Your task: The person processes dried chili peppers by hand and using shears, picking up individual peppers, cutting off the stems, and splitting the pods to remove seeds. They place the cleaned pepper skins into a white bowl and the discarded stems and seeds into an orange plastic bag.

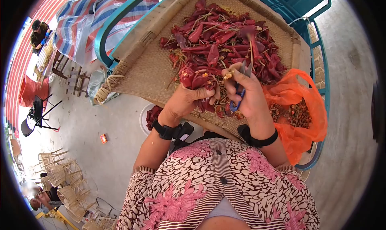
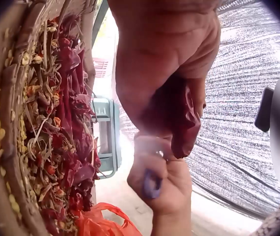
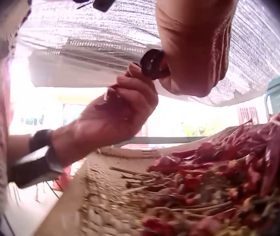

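Note:
My left hand [image 1: 181, 103] grips a bunch of dried red chili peppers [image 1: 195, 79] over the near side of a woven tray [image 1: 140, 75]. In the left wrist view a wrinkled dark red pepper [image 2: 188, 132] sticks out below that palm. Close on the right, my right hand [image 1: 254, 96] holds scissors [image 1: 234, 105] with blue handles, their blades pointing up and away. A small yellowish stem end [image 1: 228, 75] shows at its fingertips. Beyond both hands lies a big heap of dried chilies [image 1: 217, 45]. The right wrist view shows a dark handle loop [image 3: 151, 64] beside my fingers.
An orange plastic bag [image 1: 315, 123] with cut stems [image 1: 298, 114] sits right of the tray. A teal metal frame [image 1: 105, 33] surrounds it. Below the tray's left side stands a white tub [image 1: 143, 121] of dark red chilies. Bamboo chairs [image 1: 64, 177] and two people are farther left.

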Demonstrator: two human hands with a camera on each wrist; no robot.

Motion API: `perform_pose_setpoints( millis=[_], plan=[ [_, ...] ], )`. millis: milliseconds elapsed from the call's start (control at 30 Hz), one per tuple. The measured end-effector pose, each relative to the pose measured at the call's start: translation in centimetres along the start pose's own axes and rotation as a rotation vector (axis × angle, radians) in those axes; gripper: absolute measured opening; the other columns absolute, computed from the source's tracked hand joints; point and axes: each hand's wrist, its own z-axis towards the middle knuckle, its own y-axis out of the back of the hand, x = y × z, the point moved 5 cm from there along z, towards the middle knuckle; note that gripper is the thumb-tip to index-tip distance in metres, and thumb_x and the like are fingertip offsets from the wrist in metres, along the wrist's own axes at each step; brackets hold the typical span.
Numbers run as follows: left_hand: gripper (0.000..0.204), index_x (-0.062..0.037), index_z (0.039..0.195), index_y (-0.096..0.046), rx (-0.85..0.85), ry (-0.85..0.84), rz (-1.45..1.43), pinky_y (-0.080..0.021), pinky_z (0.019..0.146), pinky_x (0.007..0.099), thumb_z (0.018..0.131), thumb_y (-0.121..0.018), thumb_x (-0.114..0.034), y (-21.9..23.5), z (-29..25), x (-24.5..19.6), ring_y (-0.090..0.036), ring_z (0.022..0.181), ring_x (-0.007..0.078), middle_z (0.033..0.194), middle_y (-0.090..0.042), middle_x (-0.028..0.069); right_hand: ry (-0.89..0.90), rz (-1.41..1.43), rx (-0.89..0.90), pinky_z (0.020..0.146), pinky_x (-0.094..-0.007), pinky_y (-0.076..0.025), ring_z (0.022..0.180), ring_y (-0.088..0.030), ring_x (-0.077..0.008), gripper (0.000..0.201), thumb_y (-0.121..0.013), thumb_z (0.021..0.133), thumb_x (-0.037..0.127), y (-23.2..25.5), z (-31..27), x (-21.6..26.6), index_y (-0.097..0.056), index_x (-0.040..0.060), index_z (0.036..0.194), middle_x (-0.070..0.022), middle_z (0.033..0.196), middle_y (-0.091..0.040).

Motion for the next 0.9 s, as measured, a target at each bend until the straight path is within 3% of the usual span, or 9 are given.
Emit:
perform_pose_setpoints(
  millis=[100,233,433,533,600,667,767,800,900],
  plan=[
    [0.038,-0.0038,0.108,-0.057,-0.021,-0.027,0.02,-0.049,0.069,0.0306,0.078,-0.077,-0.014,-0.2,-0.2,0.0,-0.06,0.076,0.0182,0.091,-0.065,0.0103,0.085,-0.52,-0.15,0.048,-0.0199,-0.034,0.056,-0.048,-0.0041,0.009,-0.064,0.09,0.013,1.1,-0.8,1.4,-0.058,0.0073,0.094,0.0006,0.08,-0.057],
    [0.048,-0.0053,0.113,-0.054,-0.027,-0.052,0.05,-0.05,0.071,0.0338,0.073,-0.081,-0.014,-0.3,-0.6,-0.1,-0.061,0.078,0.0211,0.093,-0.064,0.0127,0.04,-1.216,-0.183,0.068,-0.0283,-0.046,0.074,-0.057,-0.0126,0.021,-0.066,0.082,0.009,3.8,-0.9,1.1,-0.058,0.0011,0.099,-0.0039,0.085,-0.059],
    [0.044,-0.0026,0.108,-0.057,-0.047,-0.025,0.012,-0.051,0.082,0.0313,0.07,-0.08,-0.002,0.9,-3.7,-2.0,-0.063,0.091,0.0188,0.099,-0.065,0.0085,0.179,-1.338,-0.255,0.074,-0.0321,-0.047,0.081,-0.058,-0.0185,0.02,-0.065,0.082,0.009,4.3,-0.7,1.5,-0.058,0.0,0.099,-0.009,0.091,-0.061],
    [0.047,-0.0041,0.109,-0.058,-0.219,-0.019,0.279,-0.05,0.083,0.0303,0.068,-0.081,-0.002,4.5,-9.3,-4.1,-0.063,0.092,0.0164,0.099,-0.065,0.0063,0.236,-1.321,-0.296,0.074,-0.0317,-0.047,0.079,-0.057,-0.0171,0.02,-0.065,0.083,0.01,4.5,-1.0,2.7,-0.058,0.0,0.098,-0.0078,0.088,-0.061],
    [0.056,-0.0027,0.112,-0.053,-0.449,-0.032,0.584,-0.051,0.061,0.0275,0.066,-0.084,-0.011,7.8,-13.3,-4.3,-0.063,0.074,0.0165,0.092,-0.065,0.0069,0.207,-1.345,-0.315,0.073,-0.0309,-0.046,0.077,-0.055,-0.0148,0.019,-0.065,0.084,0.011,5.0,-1.2,3.0,-0.058,0.0003,0.098,-0.0056,0.084,-0.058],
    [0.045,-0.0035,0.11,-0.055,-0.604,0.217,0.669,-0.046,0.052,0.0225,0.07,-0.078,-0.006,10.1,-16.9,-4.2,-0.06,0.065,0.0111,0.084,-0.064,0.003,0.137,-1.273,-0.312,0.066,-0.0261,-0.043,0.07,-0.05,-0.0088,0.016,-0.064,0.087,0.011,4.5,-1.4,2.5,-0.058,0.0005,0.098,-0.001,0.08,-0.056],
    [0.038,-0.004,0.106,-0.057,-0.742,0.525,0.791,-0.041,0.045,0.023,0.072,-0.074,-0.003,17.9,-22.3,1.3,-0.054,0.056,0.0077,0.075,-0.061,0.0009,0.056,-1.178,-0.271,0.059,-0.022,-0.039,0.065,-0.046,-0.004,0.012,-0.061,0.089,0.01,3.6,-1.7,1.1,-0.059,0.0009,0.097,0.003,0.08,-0.054],
    [0.036,-0.004,0.103,-0.06,-0.808,0.57,0.837,-0.048,0.061,0.0253,0.069,-0.074,-0.004,19.5,-23.3,3.2,-0.057,0.071,0.0092,0.086,-0.064,0.0003,0.052,-1.18,-0.258,0.059,-0.0221,-0.039,0.065,-0.046,-0.004,0.012,-0.061,0.089,0.01,3.2,-1.6,0.8,-0.059,0.001,0.097,0.0029,0.08,-0.054],
    [0.046,-0.003,0.107,-0.059,-0.942,0.411,0.759,-0.05,0.062,0.0275,0.065,-0.078,-0.01,28.0,-27.3,10.9,-0.061,0.072,0.0124,0.089,-0.066,0.0041,0.058,-1.21,-0.223,0.061,-0.0225,-0.039,0.067,-0.046,-0.0042,0.012,-0.061,0.089,0.01,1.4,-1.4,0.1,-0.059,0.0011,0.097,0.0025,0.08,-0.055]
  ],
)
